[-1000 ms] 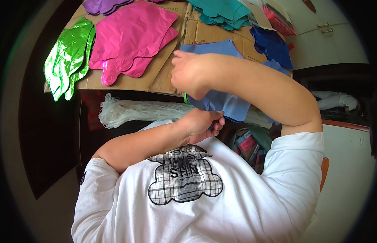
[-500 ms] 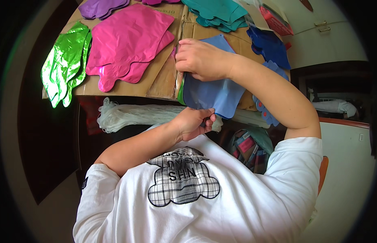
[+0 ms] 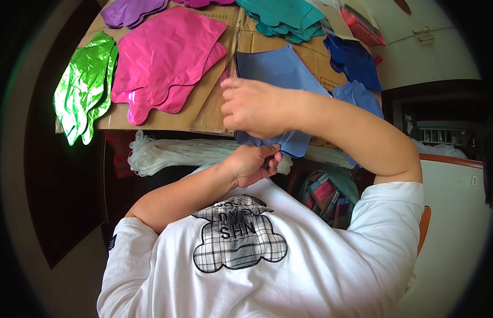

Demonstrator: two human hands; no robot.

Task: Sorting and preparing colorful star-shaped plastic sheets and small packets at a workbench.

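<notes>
A flat blue foil sheet (image 3: pixel 281 69), shaped like an uninflated balloon, lies at the near edge of the cardboard, its lower end hanging over. My left hand (image 3: pixel 254 163) pinches that lower end between thumb and fingers. Across the middle of the sheet is my right hand (image 3: pixel 260 108), its fingers curled near the left edge. Whatever those fingers hold, if anything, is hidden. Left of the hands lie pink foil pieces (image 3: pixel 167 53) in a loose stack, beside shiny green ones (image 3: pixel 83 85).
Cardboard (image 3: pixel 204 114) covers the table. Purple pieces (image 3: pixel 132 11), teal pieces (image 3: pixel 283 18) and dark blue pieces (image 3: pixel 355 58) lie around it. A bundle of whitish strands (image 3: pixel 177 151) hangs under the near edge. Below right is a bag of packets (image 3: pixel 331 196); a red box (image 3: pixel 363 26) stands far right.
My right hand has moved down the blue foil sheet toward me, uncovering its upper part. My left hand keeps its pinch at the lower end.
</notes>
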